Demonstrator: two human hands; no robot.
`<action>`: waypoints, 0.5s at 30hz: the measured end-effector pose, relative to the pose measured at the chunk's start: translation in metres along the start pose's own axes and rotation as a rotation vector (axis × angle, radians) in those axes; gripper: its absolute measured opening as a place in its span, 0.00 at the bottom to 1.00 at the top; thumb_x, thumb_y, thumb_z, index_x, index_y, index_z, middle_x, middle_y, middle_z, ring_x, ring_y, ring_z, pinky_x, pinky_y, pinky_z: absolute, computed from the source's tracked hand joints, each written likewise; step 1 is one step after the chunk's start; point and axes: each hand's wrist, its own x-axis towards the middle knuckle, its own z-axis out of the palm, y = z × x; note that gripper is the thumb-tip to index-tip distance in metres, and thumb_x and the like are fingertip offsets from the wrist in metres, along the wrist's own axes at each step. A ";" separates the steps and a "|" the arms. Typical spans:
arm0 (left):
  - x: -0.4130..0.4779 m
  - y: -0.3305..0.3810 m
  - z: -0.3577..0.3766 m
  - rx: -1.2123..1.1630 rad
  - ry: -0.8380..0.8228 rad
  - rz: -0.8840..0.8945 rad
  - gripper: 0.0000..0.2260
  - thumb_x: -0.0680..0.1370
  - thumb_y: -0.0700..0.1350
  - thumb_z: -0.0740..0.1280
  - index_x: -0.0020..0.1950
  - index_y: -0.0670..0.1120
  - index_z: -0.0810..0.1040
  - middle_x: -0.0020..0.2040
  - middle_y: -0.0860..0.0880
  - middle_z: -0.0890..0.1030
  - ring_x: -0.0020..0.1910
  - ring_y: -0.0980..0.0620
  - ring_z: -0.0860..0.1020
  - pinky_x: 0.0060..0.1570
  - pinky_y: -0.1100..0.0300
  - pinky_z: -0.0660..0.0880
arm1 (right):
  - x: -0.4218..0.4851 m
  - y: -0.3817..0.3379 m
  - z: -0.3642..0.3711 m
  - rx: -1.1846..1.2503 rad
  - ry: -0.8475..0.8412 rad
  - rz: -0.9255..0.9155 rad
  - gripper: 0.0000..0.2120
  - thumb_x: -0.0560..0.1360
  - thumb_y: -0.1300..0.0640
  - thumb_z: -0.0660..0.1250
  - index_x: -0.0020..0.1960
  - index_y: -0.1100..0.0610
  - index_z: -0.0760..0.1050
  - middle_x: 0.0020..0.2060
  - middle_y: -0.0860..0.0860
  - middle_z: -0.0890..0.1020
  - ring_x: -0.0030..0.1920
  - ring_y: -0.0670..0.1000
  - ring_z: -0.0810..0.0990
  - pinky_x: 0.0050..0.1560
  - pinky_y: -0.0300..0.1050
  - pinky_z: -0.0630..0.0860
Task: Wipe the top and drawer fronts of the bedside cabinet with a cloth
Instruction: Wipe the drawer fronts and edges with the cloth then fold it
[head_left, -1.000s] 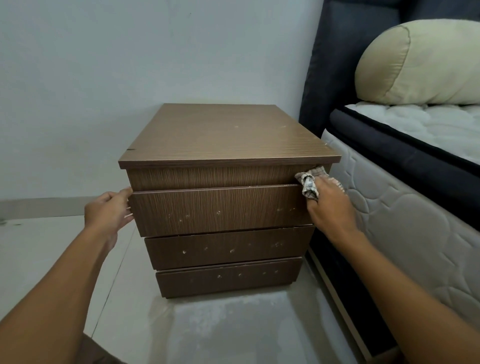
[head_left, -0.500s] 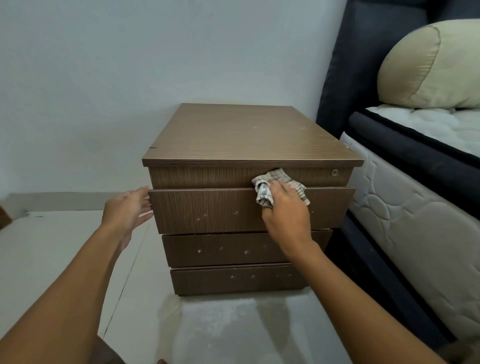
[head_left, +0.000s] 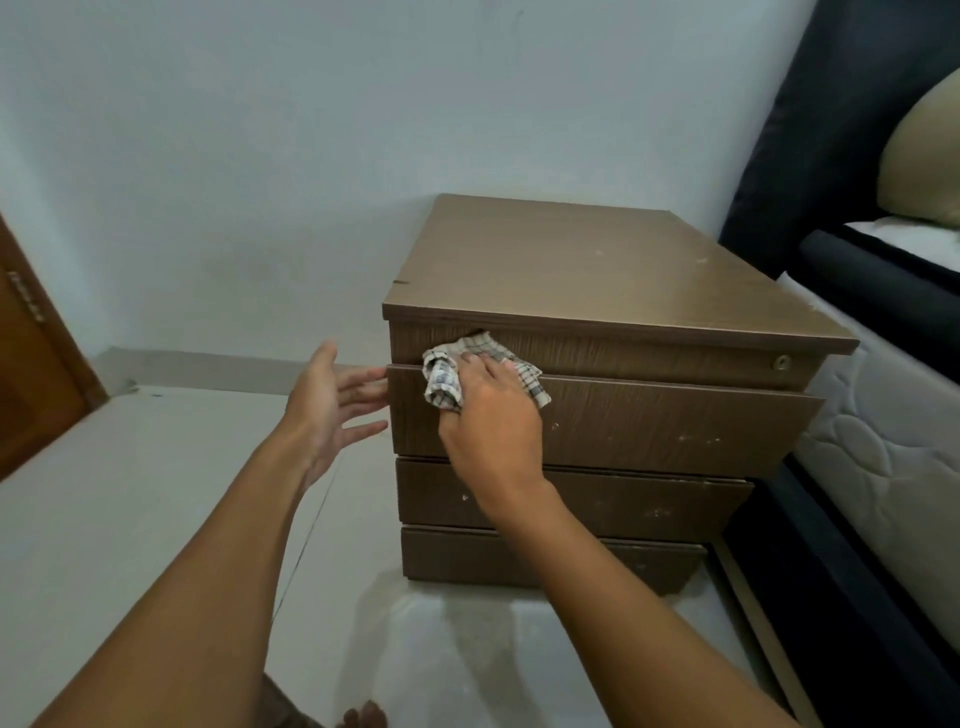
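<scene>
The brown wooden bedside cabinet (head_left: 587, 270) stands against the wall, with three drawer fronts under a narrow top panel. My right hand (head_left: 488, 421) holds a checked cloth (head_left: 441, 382) and presses it on the left end of the front, across the top panel and the upper edge of the top drawer front (head_left: 675, 421). A bunched part of the cloth hangs by my thumb. My left hand (head_left: 324, 405) is open, its fingertips touching the left edge of the top drawer front. Small pale specks dot the drawer fronts and the top.
A bed with a white quilted mattress (head_left: 883, 457), dark headboard (head_left: 810, 130) and cream pillow (head_left: 924, 166) stands tight against the cabinet's right side. A wooden door (head_left: 31, 364) is at the far left. Pale tiled floor (head_left: 130, 493) spreads left of and before the cabinet.
My right hand has slid the cloth from the right end of the cabinet front to the left end. My left hand stayed at the left edge and its fingers have spread.
</scene>
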 end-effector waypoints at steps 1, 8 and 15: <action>0.000 0.001 -0.001 -0.017 -0.014 -0.009 0.30 0.81 0.62 0.47 0.56 0.42 0.79 0.53 0.41 0.82 0.56 0.45 0.79 0.57 0.45 0.75 | 0.001 -0.008 0.003 0.013 0.001 -0.011 0.21 0.72 0.61 0.68 0.65 0.61 0.74 0.62 0.57 0.79 0.66 0.55 0.74 0.73 0.48 0.61; 0.002 -0.001 -0.011 -0.178 -0.034 -0.016 0.33 0.76 0.69 0.48 0.55 0.42 0.74 0.49 0.37 0.82 0.50 0.42 0.80 0.45 0.45 0.76 | 0.013 -0.038 0.020 0.125 -0.054 0.002 0.13 0.73 0.62 0.66 0.56 0.60 0.77 0.54 0.56 0.82 0.58 0.55 0.78 0.61 0.47 0.72; 0.006 -0.008 -0.016 -0.309 -0.080 -0.024 0.37 0.74 0.72 0.46 0.65 0.46 0.74 0.58 0.36 0.80 0.61 0.38 0.76 0.55 0.38 0.72 | 0.031 -0.039 -0.007 0.409 -0.456 -0.087 0.11 0.76 0.62 0.59 0.57 0.53 0.73 0.46 0.55 0.82 0.43 0.56 0.81 0.40 0.50 0.79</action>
